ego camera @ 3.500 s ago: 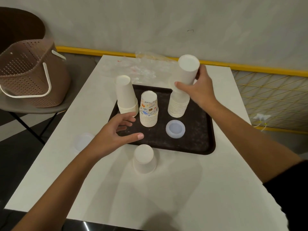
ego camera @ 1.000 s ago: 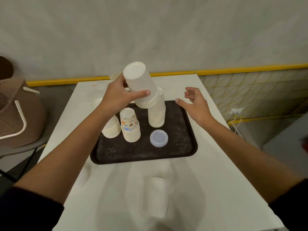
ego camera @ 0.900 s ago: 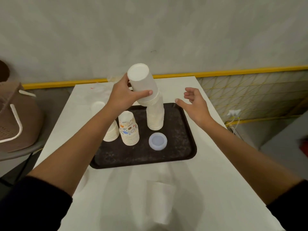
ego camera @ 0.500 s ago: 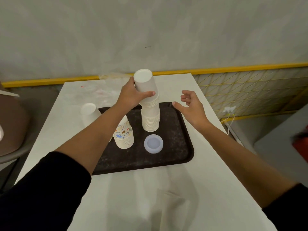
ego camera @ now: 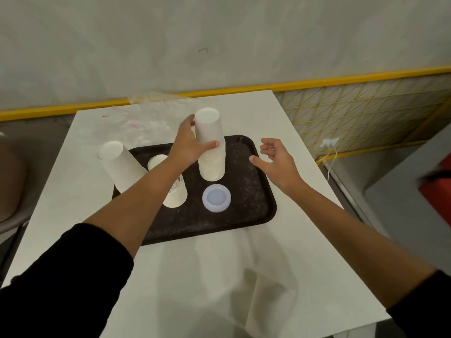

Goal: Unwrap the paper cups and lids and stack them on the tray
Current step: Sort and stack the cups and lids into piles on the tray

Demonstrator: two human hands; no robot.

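The left hand [ego camera: 189, 146] has its grip clamped on the upper part of a tall stack of white paper cups [ego camera: 211, 152]. The thumb lies across the near face of the stack and the fingers curl round its far side, one fingertip showing beside the top cup. The stack stands base up, close to upright, with its bottom rim on the far middle of the dark tray [ego camera: 246, 198].

The right hand [ego camera: 277, 162] holds nothing. Its grip is apart, the fingers loosely spread and slightly bent, the thumb pointing towards the stack. It hovers over the tray's right rim, near the stack but not touching it.

On the tray, just in front of the stack, lies a round translucent lid [ego camera: 216, 197]. To its left a printed cup stack [ego camera: 177, 191] stands base up, partly hidden by the left forearm. Another white cup stack [ego camera: 120, 167] stands at the tray's left edge. Crumpled clear plastic wrap [ego camera: 146, 118] lies on the far part of the white tabletop [ego camera: 207, 276].
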